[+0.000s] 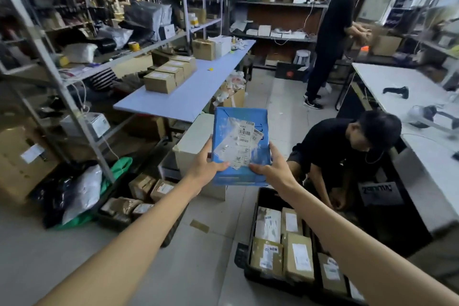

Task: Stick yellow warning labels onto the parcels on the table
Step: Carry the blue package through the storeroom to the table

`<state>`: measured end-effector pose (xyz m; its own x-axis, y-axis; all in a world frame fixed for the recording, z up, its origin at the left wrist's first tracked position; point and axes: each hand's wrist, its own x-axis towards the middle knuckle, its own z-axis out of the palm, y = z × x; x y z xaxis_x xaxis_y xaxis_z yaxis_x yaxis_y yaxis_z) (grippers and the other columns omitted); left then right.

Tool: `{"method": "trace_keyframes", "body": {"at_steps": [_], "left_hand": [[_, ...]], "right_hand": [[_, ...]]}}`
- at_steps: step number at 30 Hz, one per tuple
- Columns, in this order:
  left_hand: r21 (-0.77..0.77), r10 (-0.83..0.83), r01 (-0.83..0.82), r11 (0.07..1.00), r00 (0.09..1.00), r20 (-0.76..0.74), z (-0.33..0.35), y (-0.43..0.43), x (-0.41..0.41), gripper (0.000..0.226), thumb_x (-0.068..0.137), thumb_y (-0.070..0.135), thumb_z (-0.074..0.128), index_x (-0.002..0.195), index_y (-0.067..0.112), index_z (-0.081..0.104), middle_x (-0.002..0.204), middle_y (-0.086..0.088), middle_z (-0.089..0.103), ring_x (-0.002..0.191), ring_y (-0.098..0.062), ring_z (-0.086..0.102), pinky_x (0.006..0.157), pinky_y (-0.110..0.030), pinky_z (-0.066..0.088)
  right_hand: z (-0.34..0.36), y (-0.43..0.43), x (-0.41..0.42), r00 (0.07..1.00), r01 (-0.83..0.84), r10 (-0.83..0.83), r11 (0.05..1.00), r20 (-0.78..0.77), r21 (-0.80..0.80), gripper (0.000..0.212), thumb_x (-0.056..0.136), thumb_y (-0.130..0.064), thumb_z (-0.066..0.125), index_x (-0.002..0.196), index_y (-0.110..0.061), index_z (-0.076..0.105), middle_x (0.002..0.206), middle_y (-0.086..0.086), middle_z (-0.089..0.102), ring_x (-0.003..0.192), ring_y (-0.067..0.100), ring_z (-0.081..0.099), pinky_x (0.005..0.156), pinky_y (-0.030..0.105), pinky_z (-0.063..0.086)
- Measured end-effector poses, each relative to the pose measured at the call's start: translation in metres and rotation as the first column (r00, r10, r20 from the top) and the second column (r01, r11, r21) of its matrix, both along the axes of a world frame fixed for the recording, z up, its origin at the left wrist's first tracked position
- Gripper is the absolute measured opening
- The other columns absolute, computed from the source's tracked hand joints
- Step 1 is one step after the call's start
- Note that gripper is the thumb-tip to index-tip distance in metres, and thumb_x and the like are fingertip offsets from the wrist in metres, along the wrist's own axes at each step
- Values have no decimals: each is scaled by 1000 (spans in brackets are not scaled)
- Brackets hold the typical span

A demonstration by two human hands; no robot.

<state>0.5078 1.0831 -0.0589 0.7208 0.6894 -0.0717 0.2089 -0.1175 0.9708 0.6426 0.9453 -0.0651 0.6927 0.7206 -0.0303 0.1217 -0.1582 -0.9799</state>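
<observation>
Cluttered stockroom, grey tiled floor, metal shelving [99, 40] packed with cartons and bags along left wall. Blue flat parcel [240, 141] held in mid-air above floor, off any table, face toward camera, white shipping labels under clear tape on that face. Left hand [207, 167] gripping lower left corner, thumb curled over front, fingers behind. Right hand [269, 169] gripping lower right corner, thumb on front near bottom edge, fingers wrapped up right side. Long pale-blue table [188, 97] beyond parcel; row of brown cardboard boxes [169, 73] along its left edge, white labels on top; small yellow slip [210, 69] near its middle, too small to read. Black plastic crate [269, 197] on floor under right forearm, filled with labelled cardboard parcels. Crouching person in black [347, 156] beside crate. Standing person in black [332, 32] at far shelves. White worktop [409, 107] at right, black handheld scanner [396, 90] on it.
</observation>
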Motion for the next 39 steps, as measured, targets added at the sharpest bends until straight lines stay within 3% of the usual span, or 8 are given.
{"method": "trace_keyframes", "body": {"at_steps": [4, 9, 13, 15, 22, 30, 34, 39], "left_hand": [[-9, -41, 41, 999, 999, 2, 0, 44, 60, 77, 83, 8, 70, 145, 31, 30, 108, 11, 56, 86, 0, 56, 60, -10, 47], [-19, -75, 76, 997, 997, 13, 9, 102, 138, 80, 82, 8, 71, 146, 31, 30, 126, 3, 56, 109, -16, 56, 73, -21, 50], [-38, -117, 117, 992, 993, 1, 14, 150, 196, 81, 80, 10, 72, 145, 32, 29, 129, -3, 57, 112, -24, 58, 90, -43, 55], [-36, -146, 145, 989, 989, -12, 12, 177, 224, 79, 81, 13, 73, 144, 33, 31, 129, -5, 56, 111, -26, 59, 91, -47, 54], [-70, -209, 210, 975, 978, 17, -7, 279, 325, 81, 79, 16, 75, 145, 33, 30, 131, -6, 54, 114, -25, 57, 90, -45, 55], [-147, -281, 289, 946, 957, 74, -9, 382, 435, 80, 78, 6, 75, 144, 25, 35, 127, -5, 57, 112, -25, 59, 86, -40, 57], [-161, -296, 304, 939, 952, 76, -8, 419, 485, 83, 78, 6, 75, 147, 24, 32, 126, -7, 58, 111, -24, 59, 85, -39, 57], [-162, -333, 340, 927, 940, 68, -13, 457, 553, 80, 81, 6, 72, 146, 26, 30, 123, -6, 57, 110, -22, 59, 83, -35, 57]], "right_hand": [[-1, 41, 57, 998, 65, -65, 998, 13, -2, 59, 70, -9, 80, 119, -23, 51, 115, 2, 66, 104, 21, 65, 93, 45, 53], [10, 93, 126, 994, 101, -101, 995, 51, -5, 60, 73, -10, 79, 123, -20, 48, 117, 2, 64, 104, 21, 64, 92, 44, 54], [17, 132, 172, 989, 128, -129, 992, 71, 8, 56, 79, -5, 74, 125, -18, 45, 114, -5, 62, 93, 7, 62, 67, 14, 53], [18, 153, 196, 987, 148, -148, 989, 65, 5, 57, 80, -5, 73, 128, -17, 45, 114, -5, 61, 90, 4, 61, 62, 10, 51], [9, 248, 290, 970, 227, -221, 972, 103, -54, 55, 77, -9, 77, 124, -16, 51, 114, 0, 66, 102, 17, 64, 89, 38, 55], [9, 345, 389, 949, 308, -301, 949, 94, -67, 58, 77, -10, 77, 126, -21, 50, 115, -1, 66, 102, 17, 65, 82, 32, 56], [6, 380, 440, 939, 336, -325, 937, 111, -100, 62, 74, -15, 80, 127, -26, 50, 118, 1, 64, 103, 19, 64, 87, 41, 56], [-3, 420, 509, 935, 351, -342, 930, 97, -109, 63, 75, -14, 79, 129, -25, 48, 118, 0, 64, 102, 19, 65, 85, 39, 57]]}}
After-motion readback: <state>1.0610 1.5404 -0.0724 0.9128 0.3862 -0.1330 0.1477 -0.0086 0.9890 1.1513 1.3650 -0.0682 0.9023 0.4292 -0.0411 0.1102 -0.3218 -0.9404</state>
